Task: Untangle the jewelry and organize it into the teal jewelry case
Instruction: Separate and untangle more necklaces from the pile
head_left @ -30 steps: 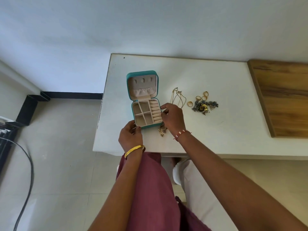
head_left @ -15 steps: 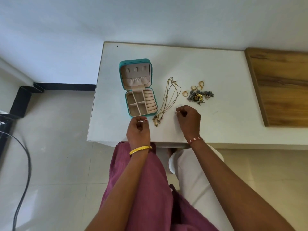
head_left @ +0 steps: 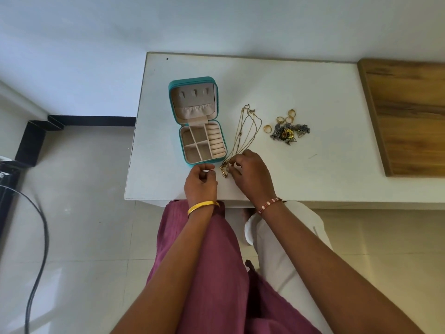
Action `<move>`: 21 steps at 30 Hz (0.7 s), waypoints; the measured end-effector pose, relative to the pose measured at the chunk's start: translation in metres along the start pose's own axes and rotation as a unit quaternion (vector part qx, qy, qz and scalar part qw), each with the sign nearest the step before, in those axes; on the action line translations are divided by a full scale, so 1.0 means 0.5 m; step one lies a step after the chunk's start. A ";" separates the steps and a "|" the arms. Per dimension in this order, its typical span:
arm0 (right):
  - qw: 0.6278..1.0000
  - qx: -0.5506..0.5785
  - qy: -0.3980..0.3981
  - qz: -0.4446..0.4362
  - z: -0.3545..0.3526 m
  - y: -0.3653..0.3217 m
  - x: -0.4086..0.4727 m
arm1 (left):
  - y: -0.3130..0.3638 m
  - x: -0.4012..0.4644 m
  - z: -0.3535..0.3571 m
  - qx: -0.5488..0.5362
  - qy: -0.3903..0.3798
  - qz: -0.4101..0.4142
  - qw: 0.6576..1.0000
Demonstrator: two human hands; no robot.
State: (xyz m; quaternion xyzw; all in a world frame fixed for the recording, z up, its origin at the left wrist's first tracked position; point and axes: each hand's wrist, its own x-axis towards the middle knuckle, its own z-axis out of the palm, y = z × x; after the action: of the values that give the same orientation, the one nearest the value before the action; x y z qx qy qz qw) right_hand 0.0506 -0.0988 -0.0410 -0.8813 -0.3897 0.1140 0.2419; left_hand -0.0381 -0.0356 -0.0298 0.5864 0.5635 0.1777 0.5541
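Right fingers (head_left: 233,163) pinching gold chains (head_left: 245,133), teal case (head_left: 193,81) open

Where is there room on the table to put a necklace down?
Bare table lies between the pile of rings and the wooden board, and behind the teal case. It is crowded between the case and the rings, where the chains and both hands work.

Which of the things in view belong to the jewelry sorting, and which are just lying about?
Job: teal jewelry case, open; tangled gold chains, right hand at their near end; gold rings; dark ornament cluster; left hand.
Lying about: wooden board; black cable on the floor.
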 end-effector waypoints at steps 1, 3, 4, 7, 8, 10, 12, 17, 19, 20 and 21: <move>1.000 -0.014 -0.010 -0.005 0.001 0.003 -0.005 | 0.000 0.000 0.000 -0.002 -0.001 0.001 1.000; 0.999 -0.045 -0.020 -0.019 0.004 0.010 -0.015 | -0.001 -0.001 0.000 0.002 -0.004 0.005 1.000; 0.998 -0.053 -0.020 -0.022 0.005 0.013 -0.020 | -0.001 -0.001 0.000 0.003 -0.005 0.006 1.000; 0.998 -0.057 -0.020 -0.015 0.004 0.023 -0.027 | -0.002 0.000 0.000 0.000 -0.008 0.005 1.000; 0.998 -0.055 -0.021 -0.014 0.003 0.026 -0.027 | -0.003 0.000 0.001 0.001 -0.008 0.005 1.000; 0.998 -0.052 -0.024 -0.012 0.001 0.032 -0.027 | -0.004 0.001 0.001 0.000 -0.009 0.006 1.000; 0.999 -0.039 -0.025 -0.005 0.000 0.035 -0.026 | -0.005 0.002 0.002 -0.001 -0.009 0.004 1.000; 0.999 0.042 -0.006 0.026 -0.013 0.041 -0.025 | -0.005 0.004 0.004 0.000 -0.012 0.001 1.000; 0.995 0.091 0.008 0.040 -0.020 0.040 -0.027 | -0.005 0.004 0.004 0.004 -0.017 0.001 1.000; 0.992 0.118 0.019 0.049 -0.026 0.039 -0.028 | -0.005 0.004 0.004 0.006 -0.020 0.001 1.000; 0.987 0.149 0.028 0.060 -0.032 0.036 -0.028 | -0.005 0.003 0.004 0.009 -0.022 0.001 1.000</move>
State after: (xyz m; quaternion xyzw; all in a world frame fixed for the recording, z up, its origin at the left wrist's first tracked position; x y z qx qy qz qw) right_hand 0.0587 -0.1251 -0.0362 -0.8602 -0.3076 0.1602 0.3738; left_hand -0.0370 -0.0358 -0.0332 0.5958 0.5517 0.1604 0.5613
